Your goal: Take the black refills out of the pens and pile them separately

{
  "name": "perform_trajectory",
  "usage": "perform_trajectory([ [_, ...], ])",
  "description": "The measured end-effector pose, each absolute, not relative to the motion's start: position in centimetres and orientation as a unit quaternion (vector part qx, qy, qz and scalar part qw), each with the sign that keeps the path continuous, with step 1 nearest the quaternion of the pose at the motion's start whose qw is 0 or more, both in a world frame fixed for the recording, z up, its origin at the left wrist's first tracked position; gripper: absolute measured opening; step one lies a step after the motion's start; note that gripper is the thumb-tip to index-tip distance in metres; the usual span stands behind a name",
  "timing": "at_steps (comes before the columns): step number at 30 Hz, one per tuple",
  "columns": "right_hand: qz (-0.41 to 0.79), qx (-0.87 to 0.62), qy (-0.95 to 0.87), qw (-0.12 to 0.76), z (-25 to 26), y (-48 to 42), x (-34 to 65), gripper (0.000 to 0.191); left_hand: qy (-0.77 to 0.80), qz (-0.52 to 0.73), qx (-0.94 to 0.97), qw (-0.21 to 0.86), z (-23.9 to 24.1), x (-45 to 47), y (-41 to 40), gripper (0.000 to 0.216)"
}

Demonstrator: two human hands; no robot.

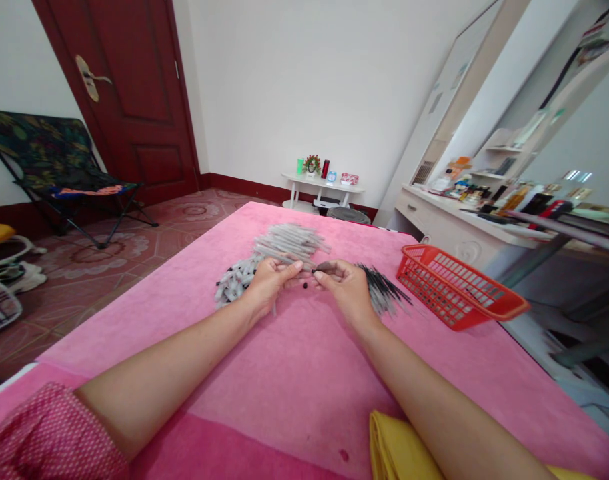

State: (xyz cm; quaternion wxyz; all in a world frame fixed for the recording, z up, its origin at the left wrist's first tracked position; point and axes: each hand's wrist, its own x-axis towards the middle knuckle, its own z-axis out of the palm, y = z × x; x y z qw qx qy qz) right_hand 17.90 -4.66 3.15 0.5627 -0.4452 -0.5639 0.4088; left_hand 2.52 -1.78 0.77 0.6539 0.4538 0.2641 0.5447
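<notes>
Both my hands meet over the middle of a pink cloth-covered table [294, 373]. My left hand [270, 280] is closed around a thin grey pen barrel. My right hand [345, 283] pinches a small dark pen part against it. A heap of grey pen barrels [290, 241] lies just beyond my hands. Small grey caps [231, 283] are piled left of my left hand. A bunch of black-tipped refills [384, 288] lies right of my right hand.
An orange-red plastic basket [457, 288] sits at the table's right edge. A yellow cloth [401, 450] lies near my right forearm. Beyond stand a folding chair [54, 167], a red door [129, 87], a small white side table [321, 183] and a dresser [464, 220] with a mirror.
</notes>
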Motion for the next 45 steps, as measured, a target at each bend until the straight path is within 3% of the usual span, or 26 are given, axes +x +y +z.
perform_trajectory([
  [10,0.376,-0.447,-0.579,0.569,3.1,-4.8,17.6,0.018,0.260,0.555,0.453,0.647,0.8,2.9,-2.3,0.037],
  [23,0.354,-0.470,-0.601,0.541,2.3,-4.7,17.6,0.010,0.277,0.609,0.523,0.528,1.0,3.1,-2.7,0.028],
  [30,0.327,-0.474,-0.632,0.519,1.4,-5.1,17.4,0.016,0.292,0.605,0.516,0.532,0.8,3.3,-2.9,0.027],
  [37,0.295,-0.500,-0.648,0.493,1.0,-5.0,17.8,0.043,0.289,0.603,0.516,0.536,1.0,3.7,-3.0,0.028],
  [45,0.305,-0.470,-0.661,0.500,1.5,-4.9,17.7,0.029,0.287,0.612,0.494,0.547,0.9,3.4,-2.8,0.031],
])
